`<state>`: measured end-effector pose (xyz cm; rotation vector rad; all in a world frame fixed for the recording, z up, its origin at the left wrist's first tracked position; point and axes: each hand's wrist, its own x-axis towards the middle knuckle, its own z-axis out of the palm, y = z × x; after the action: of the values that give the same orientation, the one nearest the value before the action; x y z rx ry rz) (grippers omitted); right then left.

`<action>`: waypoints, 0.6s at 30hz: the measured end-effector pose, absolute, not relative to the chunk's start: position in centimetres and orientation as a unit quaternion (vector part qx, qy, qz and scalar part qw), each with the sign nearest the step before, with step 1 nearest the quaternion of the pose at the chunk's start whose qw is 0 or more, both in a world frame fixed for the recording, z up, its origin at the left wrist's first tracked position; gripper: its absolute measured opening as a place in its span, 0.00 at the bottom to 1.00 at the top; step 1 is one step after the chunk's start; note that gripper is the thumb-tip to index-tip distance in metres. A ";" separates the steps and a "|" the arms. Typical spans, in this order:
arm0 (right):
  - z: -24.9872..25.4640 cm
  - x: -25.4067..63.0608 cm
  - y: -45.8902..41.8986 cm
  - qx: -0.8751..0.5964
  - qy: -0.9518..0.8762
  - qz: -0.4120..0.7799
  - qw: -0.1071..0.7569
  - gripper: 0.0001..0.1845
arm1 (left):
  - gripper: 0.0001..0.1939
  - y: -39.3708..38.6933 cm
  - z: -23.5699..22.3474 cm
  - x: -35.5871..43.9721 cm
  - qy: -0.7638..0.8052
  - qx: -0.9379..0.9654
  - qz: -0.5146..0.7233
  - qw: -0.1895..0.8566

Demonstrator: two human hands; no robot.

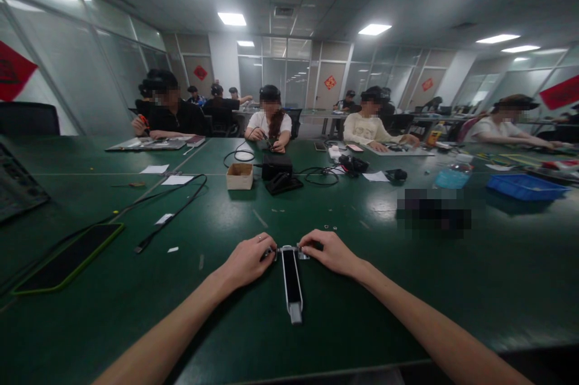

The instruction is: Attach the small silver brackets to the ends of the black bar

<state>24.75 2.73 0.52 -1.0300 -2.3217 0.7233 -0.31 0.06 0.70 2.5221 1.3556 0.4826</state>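
On the green table, between my hands, lies a long narrow device (292,276) with a black face and a white rim. A pale block sticks out of its near end, and a short crosspiece spans its far end. My left hand (248,260) is closed at the left of that far end, its fingers curled on a small shiny part that they mostly hide. On the other side my right hand (332,251) pinches a small clear, shiny piece (304,254) against the crosspiece's right end. Both forearms reach in from the near edge.
A phone-like slab with a green rim (67,258) and a black cable (172,213) lie left. Ahead stand a small open box (239,176) and a black case (277,166). A blue tray (527,186) sits right. Several people work across the table.
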 end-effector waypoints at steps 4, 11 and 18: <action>0.3 24.6 2.8 -0.394 -0.841 0.265 0.258 0.08 | 0.08 0.2 0.6 -0.3 0.464 0.865 0.159 0.109; 0.0 24.1 3.0 -0.425 -0.782 0.364 0.275 0.08 | 0.07 0.1 0.7 -0.2 0.467 0.864 0.155 0.104; -0.7 23.8 3.0 -0.423 -0.787 0.347 0.284 0.08 | 0.06 0.0 0.9 -0.1 0.463 0.869 0.152 0.086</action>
<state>23.82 2.96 -0.73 -1.1323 -2.1063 0.9293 -0.14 0.01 0.87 2.5899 1.3815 0.4541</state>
